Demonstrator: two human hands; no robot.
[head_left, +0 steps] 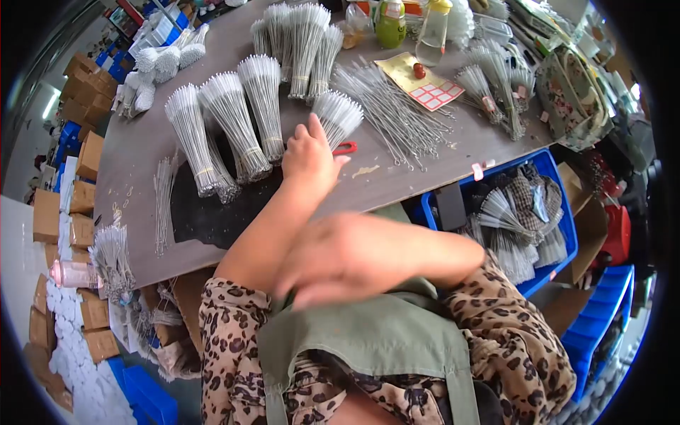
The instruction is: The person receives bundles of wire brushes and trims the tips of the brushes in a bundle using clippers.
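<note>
My left hand [308, 157] reaches over the table, at the lower part of a bundle of thin wire brushes [338, 117] with white bristle heads. The stems run down between its thumb and fingers, and their lower ends are hidden behind the hand. Right beside it lies a red loop-shaped handle [345, 147]. My right hand [329, 258] crosses over my left forearm near the apron [368, 322], smeared by motion, so its fingers cannot be made out. Left of my left hand, several banded brush bundles [234, 117] rest on a black mat [205, 212].
Loose wire brushes [397, 110] lie spread on the grey table [453, 159], near a yellow card with red squares [421, 81]. Behind stand a green bottle [390, 25] and a clear bottle [433, 35]. A blue bin [567, 219] with more brushes sits below the table's right edge.
</note>
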